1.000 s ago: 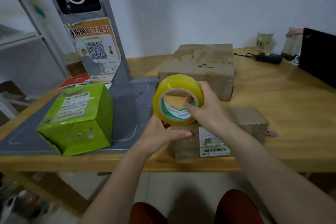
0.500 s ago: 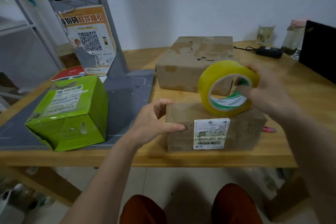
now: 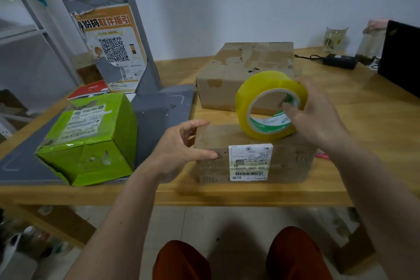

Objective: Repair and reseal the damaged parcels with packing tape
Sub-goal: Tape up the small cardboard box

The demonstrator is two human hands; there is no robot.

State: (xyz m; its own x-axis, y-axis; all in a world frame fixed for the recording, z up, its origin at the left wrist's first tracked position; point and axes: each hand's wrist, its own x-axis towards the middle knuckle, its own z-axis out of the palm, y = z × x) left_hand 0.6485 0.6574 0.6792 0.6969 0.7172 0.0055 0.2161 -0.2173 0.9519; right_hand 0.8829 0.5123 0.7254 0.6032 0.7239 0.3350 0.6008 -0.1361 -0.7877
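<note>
A small brown parcel (image 3: 288, 161) with a white label lies near the table's front edge. My left hand (image 3: 179, 148) grips its left end, thumb on the front face and fingers over the top. My right hand (image 3: 318, 116) holds a yellow roll of packing tape (image 3: 259, 95) upright on the parcel's top, thumb through the core. A larger brown parcel (image 3: 229, 75) with worn tape sits behind. A dented green parcel (image 3: 91, 141) lies at the left.
The wooden table (image 3: 368, 134) carries a grey scanner base (image 3: 159, 109) with an upright post and a QR poster. A black adapter (image 3: 339, 61), two jars and a dark screen (image 3: 401, 59) stand at the back right. My knees are below the table edge.
My right hand carried the tape roll from the parcel's left end to the right along its top. My left hand let go of the roll and gripped the parcel's left end.
</note>
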